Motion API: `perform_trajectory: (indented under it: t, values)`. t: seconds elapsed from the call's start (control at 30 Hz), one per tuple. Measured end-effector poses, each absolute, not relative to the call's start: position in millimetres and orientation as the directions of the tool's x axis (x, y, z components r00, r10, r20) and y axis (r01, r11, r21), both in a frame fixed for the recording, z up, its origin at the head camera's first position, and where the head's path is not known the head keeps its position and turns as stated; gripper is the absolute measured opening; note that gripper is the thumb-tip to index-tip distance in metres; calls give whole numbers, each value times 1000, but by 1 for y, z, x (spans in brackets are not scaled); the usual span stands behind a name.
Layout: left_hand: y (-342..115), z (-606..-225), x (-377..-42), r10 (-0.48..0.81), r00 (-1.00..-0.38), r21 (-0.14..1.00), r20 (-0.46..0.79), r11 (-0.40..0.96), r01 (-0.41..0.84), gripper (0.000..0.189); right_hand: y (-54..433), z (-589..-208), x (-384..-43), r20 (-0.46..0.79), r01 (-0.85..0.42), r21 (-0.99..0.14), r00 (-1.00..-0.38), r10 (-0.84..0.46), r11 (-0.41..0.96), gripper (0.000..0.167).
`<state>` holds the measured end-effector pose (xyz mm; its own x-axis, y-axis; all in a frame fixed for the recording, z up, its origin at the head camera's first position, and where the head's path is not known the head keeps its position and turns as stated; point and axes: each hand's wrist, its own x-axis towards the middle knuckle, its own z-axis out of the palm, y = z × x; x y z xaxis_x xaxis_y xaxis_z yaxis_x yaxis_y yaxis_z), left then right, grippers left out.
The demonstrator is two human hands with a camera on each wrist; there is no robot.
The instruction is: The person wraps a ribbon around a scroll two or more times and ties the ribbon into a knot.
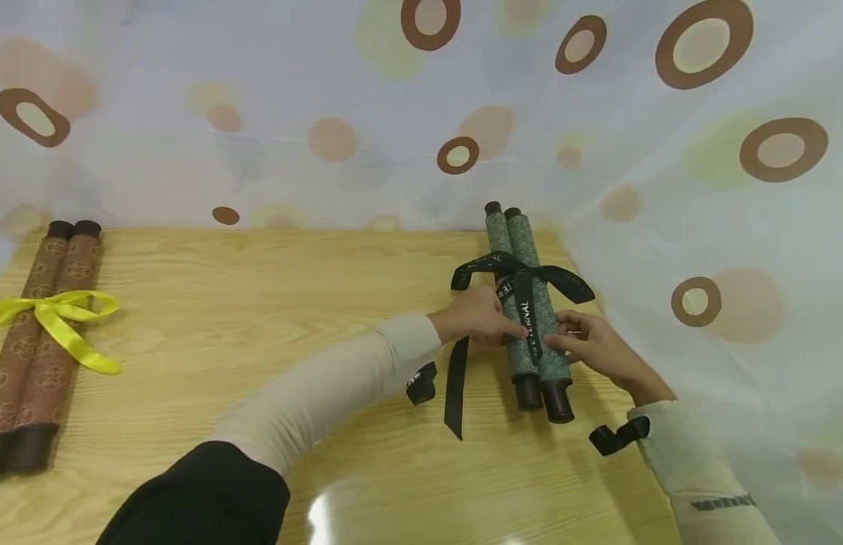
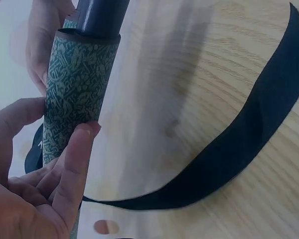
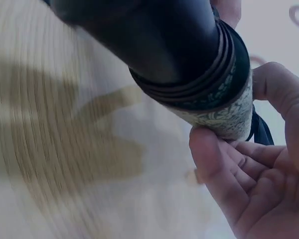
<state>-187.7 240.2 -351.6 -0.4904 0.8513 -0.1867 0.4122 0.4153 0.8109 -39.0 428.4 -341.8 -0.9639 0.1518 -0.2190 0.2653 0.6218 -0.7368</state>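
Note:
Two green patterned scrolls (image 1: pixel 524 238) with dark end knobs lie side by side on the right of the wooden table in the head view. A black ribbon (image 1: pixel 561 278) with pale lettering is tied around them in a bow, and one tail hangs down over the rollers. My left hand (image 1: pixel 477 314) holds the pair from the left, thumb on top; in the left wrist view its fingers (image 2: pixel 74 164) curl around a green roll. From the right side, my right hand (image 1: pixel 595 348) grips the other roll near its lower end, thumb and fingers (image 3: pixel 214 172) around it.
At the far left, two brown patterned scrolls (image 1: pixel 50 333) are tied with a yellow ribbon (image 1: pixel 67 344). Loose black ribbon (image 1: pixel 455 390) trails on the wooden table (image 1: pixel 258 288). A white sheet with brown rings (image 1: pixel 292 98) rises behind and to the right.

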Motion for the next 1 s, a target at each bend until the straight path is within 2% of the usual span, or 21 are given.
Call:
perform_trajectory:
  t: [0.1,0.23,0.3,0.43,0.53,0.73,0.9,1.0]
  values:
    - [248,-357,-186,852,-491,821,-181,405,402,48,438,-348,-39,-231,272,-741,-962,146,614,62]
    - [258,-362,-183,833,-515,830,-201,424,362,44,451,-358,-42,-237,276,-754,-961,145,596,44]
    - [264,-365,-182,817,-533,834,-220,441,331,41,455,-363,-44,-236,280,-754,-960,153,594,41]
    - [274,-370,-183,778,-573,833,-259,480,275,38,461,-369,-51,-255,300,-754,-953,161,584,47]
    - [278,-374,-185,756,-593,825,-277,503,256,40,465,-373,-58,-282,311,-764,-949,142,565,43]
    - [281,-380,-189,721,-621,790,-308,558,255,39,472,-380,-72,-330,335,-762,-937,113,554,28]
    - [283,-385,-192,712,-623,772,-324,580,261,37,475,-387,-79,-340,340,-761,-934,107,553,22]
    - [284,-393,-194,716,-611,770,-337,583,258,38,475,-393,-79,-339,342,-759,-934,112,553,25]
